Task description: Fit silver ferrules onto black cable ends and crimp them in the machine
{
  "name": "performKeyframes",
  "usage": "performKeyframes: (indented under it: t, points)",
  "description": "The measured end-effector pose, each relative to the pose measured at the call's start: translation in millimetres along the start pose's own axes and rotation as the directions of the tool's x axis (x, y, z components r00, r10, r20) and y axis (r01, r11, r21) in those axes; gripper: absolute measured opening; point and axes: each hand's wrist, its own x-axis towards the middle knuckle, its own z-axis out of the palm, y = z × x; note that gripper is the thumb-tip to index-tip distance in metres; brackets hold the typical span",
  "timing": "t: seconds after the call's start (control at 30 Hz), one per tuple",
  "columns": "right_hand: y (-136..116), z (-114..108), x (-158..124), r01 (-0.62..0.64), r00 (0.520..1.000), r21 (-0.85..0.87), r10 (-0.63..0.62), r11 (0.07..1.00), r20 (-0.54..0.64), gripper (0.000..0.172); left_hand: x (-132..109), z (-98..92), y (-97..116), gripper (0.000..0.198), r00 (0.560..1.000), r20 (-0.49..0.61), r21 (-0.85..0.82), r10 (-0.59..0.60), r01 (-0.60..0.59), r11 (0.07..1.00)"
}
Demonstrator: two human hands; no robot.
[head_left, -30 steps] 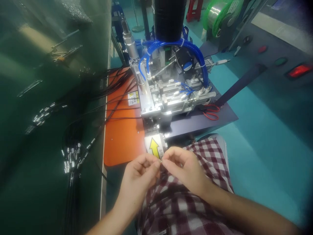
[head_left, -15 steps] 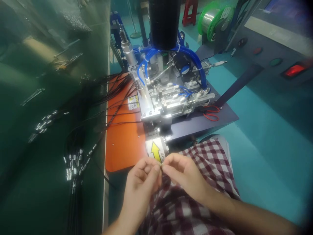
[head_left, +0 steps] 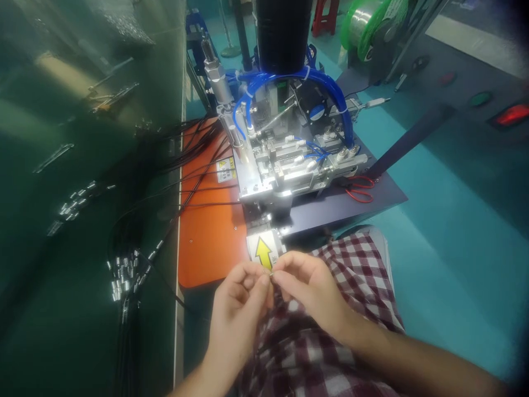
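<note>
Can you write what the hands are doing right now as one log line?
left hand: pinching tiny part | right hand: pinching same part | where: over checkered lap, below yellow arrow label

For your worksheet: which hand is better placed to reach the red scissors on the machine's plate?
Right hand, probably: the red scissors lie on its side, while the left hand would have to cross over.

The machine fixture [head_left: 285,165] is bare metal, bright and glossy. Its blue hoses [head_left: 330,88] look like smooth, shiny plastic. The orange mat [head_left: 206,237] is matt and smooth, maybe rubber. The checked cloth [head_left: 330,331] on the lap is soft woven fabric. The cable ends [head_left: 124,270] are shiny metal, and the cables [head_left: 194,165] have a black, matt cover.
</note>
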Motion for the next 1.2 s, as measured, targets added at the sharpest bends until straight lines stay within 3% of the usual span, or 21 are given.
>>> performKeyframes:
  t: [0.3,0.77,0.93,1.2]
  points:
    - [3.4,0.4,1.7,-0.079,0.997,0.133,0.077,0.988,0.019,0.008,-0.5,1.1,-2.0,0.023,1.0,-0.007,-0.064,-0.007,0.006,0.998]
    - [0.9,1.7,0.4,-0.045,0.999,0.082,0.044,0.996,0.006,0.008,-0.4,3.0,1.3,0.019,0.999,0.051,-0.006,0.006,-0.006,1.0]
    - [3.4,4.3,-1.1,-0.073,0.997,0.143,0.071,0.987,0.013,0.01,-1.0,4.6,-0.2,0.02,0.997,0.065,-0.128,-0.037,0.045,0.991]
    - [5.2,2.1,-6.1,0.083,0.996,-0.029,-0.083,0.996,-0.015,0.008,-2.0,2.6,0.2,0.022,0.993,0.069,-0.174,-0.099,0.11,0.979]
